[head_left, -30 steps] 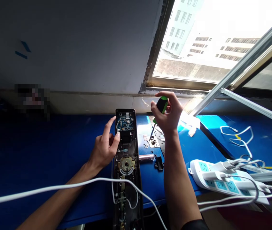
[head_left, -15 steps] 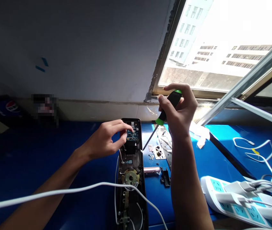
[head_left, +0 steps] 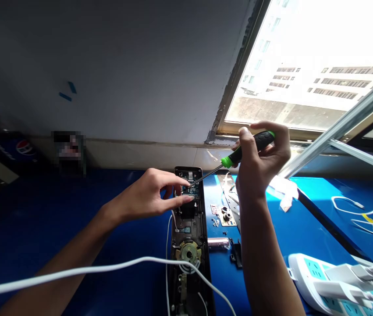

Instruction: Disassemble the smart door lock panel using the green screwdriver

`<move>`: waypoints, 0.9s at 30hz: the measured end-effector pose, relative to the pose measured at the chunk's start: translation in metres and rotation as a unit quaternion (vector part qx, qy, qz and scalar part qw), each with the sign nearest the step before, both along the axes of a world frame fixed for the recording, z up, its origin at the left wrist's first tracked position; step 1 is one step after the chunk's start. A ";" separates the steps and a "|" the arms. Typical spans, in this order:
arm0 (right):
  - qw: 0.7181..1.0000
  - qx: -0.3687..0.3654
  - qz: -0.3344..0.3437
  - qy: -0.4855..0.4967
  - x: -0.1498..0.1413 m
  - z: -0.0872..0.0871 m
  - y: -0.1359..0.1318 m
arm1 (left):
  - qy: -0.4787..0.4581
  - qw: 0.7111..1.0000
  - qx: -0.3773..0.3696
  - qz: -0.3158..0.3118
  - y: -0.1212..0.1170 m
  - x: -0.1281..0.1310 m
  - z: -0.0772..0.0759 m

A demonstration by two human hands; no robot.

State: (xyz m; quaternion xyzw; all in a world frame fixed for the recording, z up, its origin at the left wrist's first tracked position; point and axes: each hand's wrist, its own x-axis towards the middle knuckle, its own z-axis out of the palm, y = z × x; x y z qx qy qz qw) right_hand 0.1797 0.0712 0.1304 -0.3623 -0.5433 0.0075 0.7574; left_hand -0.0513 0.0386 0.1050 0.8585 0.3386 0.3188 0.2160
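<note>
A black-and-green screwdriver (head_left: 249, 148) is gripped in my right hand (head_left: 265, 162), slanting down to the left. Its tip reaches the blue circuit board (head_left: 195, 191) at the far end of a long, black, opened device housing (head_left: 202, 219). Over the board's left side is my left hand (head_left: 160, 191), its index finger and thumb apart on either side of the screwdriver tip. Those fingers hide part of the board, and I see nothing held in them. Lower in the housing sit a small blue module (head_left: 184, 230) and a round brass-coloured part (head_left: 189, 252).
Right of the housing lie loose screws (head_left: 215, 222), a metal plate with a knob (head_left: 226, 215), a pink cylinder (head_left: 219, 244) and a black bracket (head_left: 236, 254). A white cable (head_left: 107, 267) crosses the foreground. A power strip (head_left: 304, 272) stands at right, below a window.
The screwdriver tip has moved from the housing's right edge up and left onto the circuit board, its handle leaning further right. My left index finger and thumb remain by the board. The view has shifted slightly.
</note>
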 end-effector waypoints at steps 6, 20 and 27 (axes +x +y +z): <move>1.000 0.012 -0.029 0.001 -0.001 0.000 0.000 | -0.060 0.998 -0.012 0.013 0.006 0.003 -0.006; 0.998 0.051 -0.021 0.015 0.001 -0.003 0.008 | -0.088 0.989 -0.114 0.034 0.001 0.003 0.002; 0.999 0.030 -0.018 0.003 0.000 -0.009 0.013 | -0.098 0.993 -0.068 0.014 0.004 0.003 -0.003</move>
